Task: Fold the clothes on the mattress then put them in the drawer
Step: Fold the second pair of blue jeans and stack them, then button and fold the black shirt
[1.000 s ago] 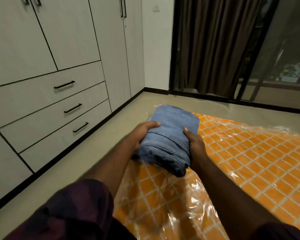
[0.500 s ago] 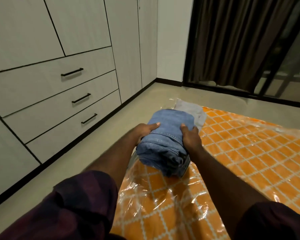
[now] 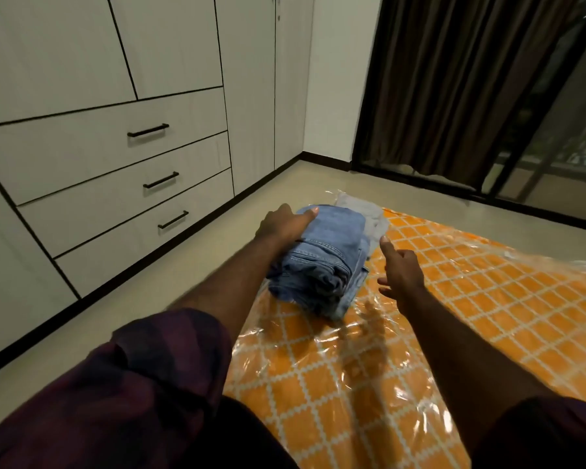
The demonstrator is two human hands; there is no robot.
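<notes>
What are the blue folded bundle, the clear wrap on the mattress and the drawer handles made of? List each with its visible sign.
Blue folded bundle: denim, likely cotton, matte; stitched seams and faded weave show.
Clear wrap: thin glossy plastic film; wrinkles and glare over the orange pattern.
Drawer handles: dark matte bars, probably metal, though painted plastic cannot be ruled out.
</notes>
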